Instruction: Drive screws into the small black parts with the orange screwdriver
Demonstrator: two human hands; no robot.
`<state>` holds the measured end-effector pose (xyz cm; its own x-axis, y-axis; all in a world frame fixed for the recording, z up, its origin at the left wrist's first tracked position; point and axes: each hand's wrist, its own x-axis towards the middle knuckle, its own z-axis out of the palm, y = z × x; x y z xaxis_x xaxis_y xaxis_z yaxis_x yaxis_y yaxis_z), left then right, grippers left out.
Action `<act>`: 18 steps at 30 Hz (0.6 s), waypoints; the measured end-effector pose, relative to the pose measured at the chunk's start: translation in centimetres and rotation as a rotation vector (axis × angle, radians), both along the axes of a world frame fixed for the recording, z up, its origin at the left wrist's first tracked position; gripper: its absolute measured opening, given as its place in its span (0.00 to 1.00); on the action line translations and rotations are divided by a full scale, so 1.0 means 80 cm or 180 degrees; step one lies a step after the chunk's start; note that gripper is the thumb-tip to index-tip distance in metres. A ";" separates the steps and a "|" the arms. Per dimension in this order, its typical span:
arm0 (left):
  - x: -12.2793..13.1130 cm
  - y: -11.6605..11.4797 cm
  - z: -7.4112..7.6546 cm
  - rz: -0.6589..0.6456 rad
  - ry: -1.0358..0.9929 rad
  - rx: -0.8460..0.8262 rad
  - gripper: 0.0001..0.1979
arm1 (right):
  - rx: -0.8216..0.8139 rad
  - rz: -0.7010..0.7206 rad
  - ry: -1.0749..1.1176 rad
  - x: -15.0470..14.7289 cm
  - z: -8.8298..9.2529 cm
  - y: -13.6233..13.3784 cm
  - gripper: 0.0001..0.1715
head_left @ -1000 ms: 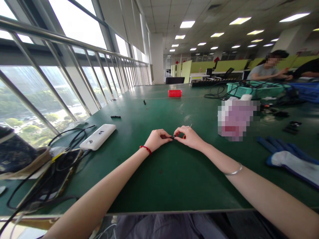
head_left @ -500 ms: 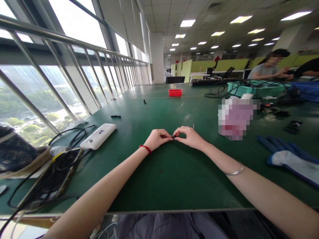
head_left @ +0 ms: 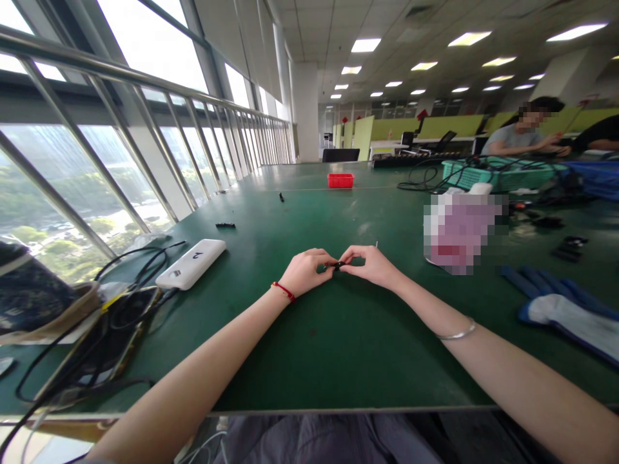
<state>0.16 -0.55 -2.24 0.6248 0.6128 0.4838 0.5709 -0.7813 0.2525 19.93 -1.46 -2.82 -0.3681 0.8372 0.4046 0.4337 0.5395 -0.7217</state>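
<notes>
A small black piece (head_left: 338, 265) is pinched between my two hands above the green table (head_left: 338, 348). My left hand (head_left: 308, 271), with a red cord at its wrist, holds the piece's left side with thumb and fingers. On the other side my right hand (head_left: 370, 265) grips it between thumb and index finger. A thin pale stick (head_left: 376, 244) rises from behind my right hand; its lower part is hidden. The piece is too small to make out in detail.
At the left lie a white power bank (head_left: 191, 264), a phone (head_left: 118, 335) and black cables. A red box (head_left: 340, 180) stands farther back. Blue-white gloves (head_left: 570, 312), a pixelated bag (head_left: 461, 232) and a green basket (head_left: 503, 174) are at the right. A person sits beyond.
The fingers of my left hand have shifted slightly around the black piece, the thumb now bent lower. The pale stick shows less above my right hand.
</notes>
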 end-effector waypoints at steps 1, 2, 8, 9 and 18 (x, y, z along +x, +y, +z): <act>0.000 -0.001 0.000 0.0043 0.0032 0.0068 0.10 | 0.0000 -0.0021 0.0014 -0.001 0.000 0.000 0.07; 0.001 -0.002 0.001 0.0088 0.0064 0.0136 0.09 | 0.0005 -0.0044 0.0018 -0.001 -0.001 0.000 0.07; 0.005 -0.006 0.004 0.0254 0.0259 0.0524 0.09 | 0.0267 -0.0148 -0.0071 -0.006 -0.001 -0.001 0.04; 0.006 -0.007 0.004 0.0272 0.0245 0.0539 0.09 | 0.0330 -0.0150 -0.0086 -0.007 -0.001 -0.002 0.04; 0.003 -0.005 0.004 0.0098 -0.0082 0.0271 0.09 | 0.0184 -0.0012 -0.0106 -0.001 0.003 -0.002 0.07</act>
